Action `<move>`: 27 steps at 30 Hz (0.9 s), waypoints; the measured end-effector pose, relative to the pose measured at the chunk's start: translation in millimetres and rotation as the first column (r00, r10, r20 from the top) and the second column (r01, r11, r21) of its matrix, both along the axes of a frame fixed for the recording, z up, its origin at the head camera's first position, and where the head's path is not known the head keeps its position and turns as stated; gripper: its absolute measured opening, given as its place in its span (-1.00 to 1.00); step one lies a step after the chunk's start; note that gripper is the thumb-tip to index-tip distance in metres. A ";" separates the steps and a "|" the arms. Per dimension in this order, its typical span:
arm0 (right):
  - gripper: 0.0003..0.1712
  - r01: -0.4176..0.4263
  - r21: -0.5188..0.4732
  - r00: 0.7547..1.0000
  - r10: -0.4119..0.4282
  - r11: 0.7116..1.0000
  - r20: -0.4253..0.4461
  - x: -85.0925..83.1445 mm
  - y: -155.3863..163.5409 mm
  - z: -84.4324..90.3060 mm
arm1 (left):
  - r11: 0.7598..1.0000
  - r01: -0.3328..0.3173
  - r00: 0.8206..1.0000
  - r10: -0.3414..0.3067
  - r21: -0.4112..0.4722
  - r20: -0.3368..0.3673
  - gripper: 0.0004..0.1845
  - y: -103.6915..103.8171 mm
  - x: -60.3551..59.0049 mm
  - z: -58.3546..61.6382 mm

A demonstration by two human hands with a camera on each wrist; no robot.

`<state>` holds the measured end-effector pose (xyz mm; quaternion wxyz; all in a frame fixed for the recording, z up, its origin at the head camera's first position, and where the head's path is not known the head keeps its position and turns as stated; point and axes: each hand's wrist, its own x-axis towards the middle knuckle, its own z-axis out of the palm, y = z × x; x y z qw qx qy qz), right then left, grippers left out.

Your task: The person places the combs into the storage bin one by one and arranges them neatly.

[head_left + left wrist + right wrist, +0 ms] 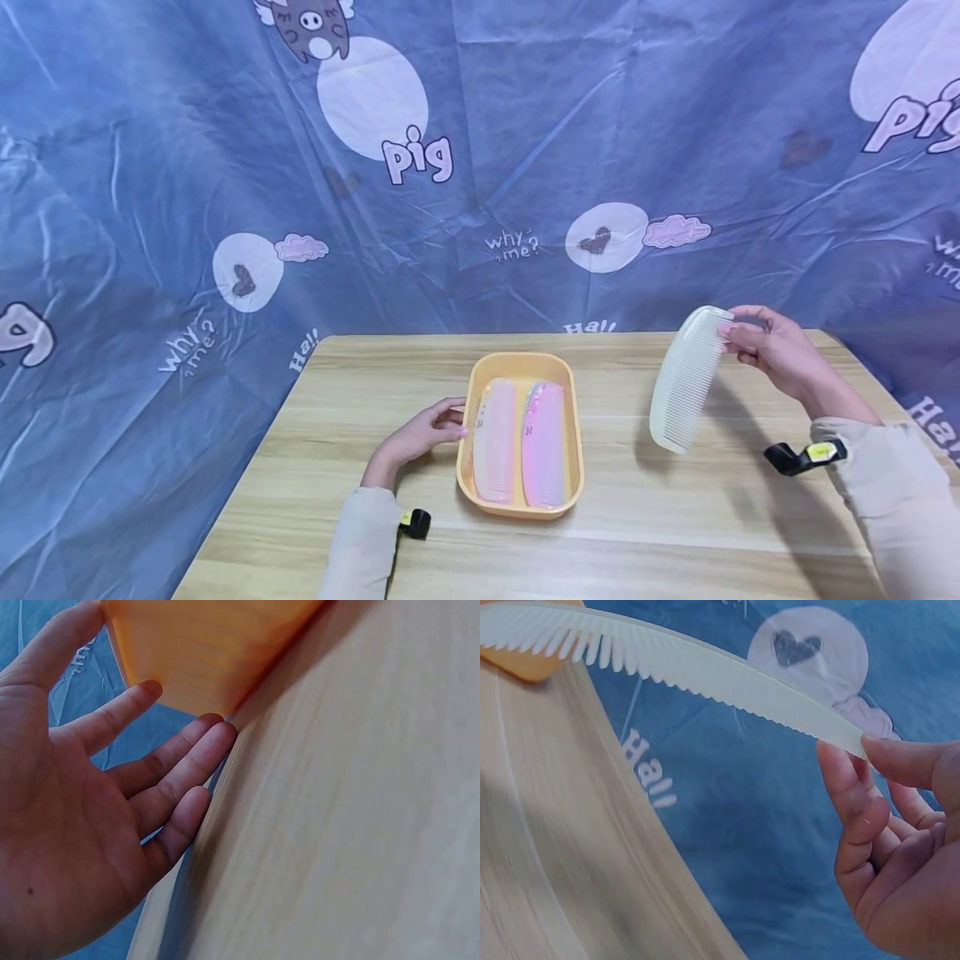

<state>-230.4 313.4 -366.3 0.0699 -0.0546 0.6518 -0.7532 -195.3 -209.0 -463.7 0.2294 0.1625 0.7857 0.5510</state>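
Observation:
My right hand (776,354) pinches one end of a pale green comb (686,379) between thumb and forefinger, holding it above the right part of the table. In the right wrist view the comb (705,671) stretches out to the left from the fingertips, teeth downward. A yellow-orange tray (577,467) stands on the table, left of that comb. Inside it lie a pale pink comb (495,442) and a brighter pink comb (543,446), side by side. My left hand (427,432) is at the tray's left side, fingers extended; in the left wrist view its fingertips touch or nearly touch the tray wall (195,652).
The wooden table (637,542) reaches back to a blue printed cloth (510,192) hanging behind it. A black wrist camera (802,457) sits at the right sleeve and another black camera (416,523) at the left sleeve.

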 end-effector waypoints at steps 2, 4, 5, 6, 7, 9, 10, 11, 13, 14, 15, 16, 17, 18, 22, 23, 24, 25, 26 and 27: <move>-0.71 -0.002 -0.037 1.000 0.002 0.999 -0.003 0.3 -4.4 1.9 | 1.000 0.004 1.000 -0.004 0.002 -0.002 -0.32 -0.4 -0.1 -0.5; -0.72 -0.005 -0.072 1.000 0.004 0.997 -0.004 0.7 -8.8 3.4 | 1.000 0.004 1.000 -0.004 0.004 0.002 -0.32 -0.3 0.2 -0.4; -0.72 -0.006 -0.089 1.000 0.005 0.996 -0.006 0.8 -11.3 4.0 | 1.000 0.006 1.000 -0.006 0.006 0.001 -0.32 -0.4 0.3 -0.4; -0.73 -0.008 -0.104 1.000 0.007 0.995 -0.010 1.0 -14.0 4.4 | 1.000 0.007 1.000 -0.007 0.008 0.003 -0.32 -0.5 0.5 0.0; -0.73 -0.009 -0.116 1.000 0.008 0.993 -0.012 1.2 -16.9 5.0 | 1.000 0.006 1.000 -0.006 0.009 0.006 -0.32 -0.5 0.8 0.5; -0.73 -0.011 -0.132 1.000 0.010 0.991 -0.012 1.7 -23.5 6.4 | 1.000 0.005 1.000 -0.005 0.009 0.009 -0.31 -0.5 1.2 1.6; -0.73 -0.012 -0.135 1.000 0.011 0.991 -0.012 2.0 -27.1 7.0 | 1.000 0.004 1.000 -0.004 0.006 0.010 -0.31 -0.7 1.3 2.1; -0.72 -0.015 -0.134 1.000 0.013 0.991 -0.013 2.2 -30.7 7.4 | 1.000 0.006 1.000 -0.006 0.002 0.006 -0.31 -1.0 1.4 2.3; -0.71 -0.019 -0.135 1.000 0.018 0.991 -0.010 2.5 -37.9 8.3 | 1.000 0.000 1.000 0.000 -0.003 0.010 -0.32 -0.9 1.6 2.7; -0.71 -0.022 -0.130 1.000 0.022 0.991 -0.008 2.8 -41.2 8.6 | 1.000 -0.001 1.000 0.001 -0.005 0.011 -0.32 -0.9 1.6 2.8; -0.71 -0.026 -0.128 1.000 0.025 0.991 -0.006 3.1 -44.3 8.9 | 1.000 -0.004 1.000 0.004 -0.005 0.013 -0.32 -0.8 1.6 2.9; -0.71 -0.029 -0.127 1.000 0.028 0.992 -0.005 3.6 -47.3 9.2 | 1.000 -0.004 1.000 0.004 -0.004 0.013 -0.32 -0.8 1.6 3.1; -0.72 -0.034 -0.130 0.999 0.033 0.991 -0.004 4.0 -49.9 9.1 | 1.000 -0.004 1.000 0.004 -0.004 0.012 -0.32 -0.9 1.7 3.1; -0.72 -0.038 -0.134 0.999 0.038 0.990 -0.002 4.5 -52.5 9.0 | 1.000 -0.008 1.000 0.008 -0.005 0.016 -0.32 -0.7 1.8 3.5; -0.73 -0.055 -0.140 0.998 0.056 0.989 0.000 6.1 -62.4 7.6 | 1.000 -0.003 1.000 0.003 -0.010 0.001 -0.31 -1.3 2.2 3.7; -0.73 -0.060 -0.140 0.998 0.061 0.988 0.000 6.2 -64.9 7.2 | 1.000 -0.003 1.000 0.003 -0.012 0.000 -0.31 -1.4 2.3 3.8; -0.73 -0.064 -0.135 0.998 0.064 0.989 0.000 6.3 -67.6 7.1 | 1.000 -0.002 1.000 0.002 -0.012 0.000 -0.32 -1.5 2.4 3.7; -0.72 -0.067 -0.128 0.998 0.067 0.990 0.000 6.3 -70.3 7.0 | 1.000 -0.001 1.000 0.001 -0.011 -0.001 -0.32 -1.5 2.5 3.8; -0.72 -0.072 -0.121 0.997 0.072 0.990 0.001 6.3 -73.2 7.2 | 1.000 0.000 1.000 0.000 -0.010 -0.003 -0.32 -1.7 2.6 3.6; -0.72 -0.074 -0.116 0.997 0.075 0.990 0.003 6.1 -76.1 7.2 | 1.000 -0.004 1.000 0.004 -0.009 0.003 -0.32 -1.7 2.8 3.8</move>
